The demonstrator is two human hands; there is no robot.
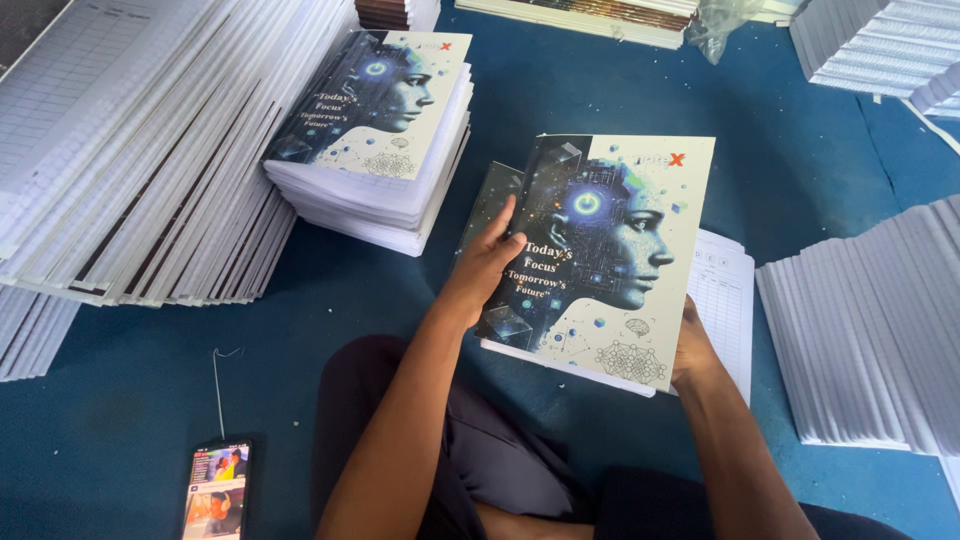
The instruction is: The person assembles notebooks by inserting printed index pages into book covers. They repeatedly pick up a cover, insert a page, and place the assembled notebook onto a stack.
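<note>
I hold a notebook point(610, 250) with a glossy cover showing a bluish digital head on a cream ground. My left hand point(483, 268) grips its left edge, fingers spread over the cover. My right hand point(692, 350) holds the lower right corner from beneath, mostly hidden. Under the notebook lie a loose printed cover point(490, 195) and a white ruled sheet point(725, 300). A stack of finished notebooks point(385, 150) with the same cover sits to the upper left of my left hand.
Slanted stacks of white page blocks stand at left point(140, 160), right point(870, 330) and top right point(880, 45). A phone point(216, 492) with a lit screen lies on the blue floor point(150, 390) at bottom left. My knees fill the bottom centre.
</note>
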